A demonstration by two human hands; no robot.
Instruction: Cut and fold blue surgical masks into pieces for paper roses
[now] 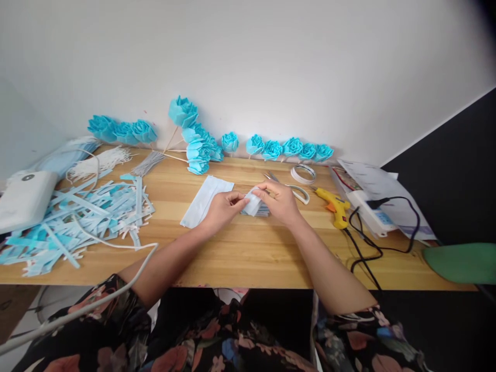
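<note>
My left hand (222, 207) and my right hand (278, 201) meet at the middle of the wooden table (248, 253). Both pinch a small folded piece of pale blue mask fabric (252, 203) between their fingertips. Under it lies a little stack of grey strips (263, 211). A flat pale blue mask sheet (204, 200) lies just left of my left hand.
Blue fabric roses (289, 148) line the wall. A heap of cut blue strips (77, 217) and a white device (23, 199) lie left. Scissors (296, 190), tape rolls (303, 173), a yellow glue gun (335, 206), a power strip (368, 209) with black cables lie right.
</note>
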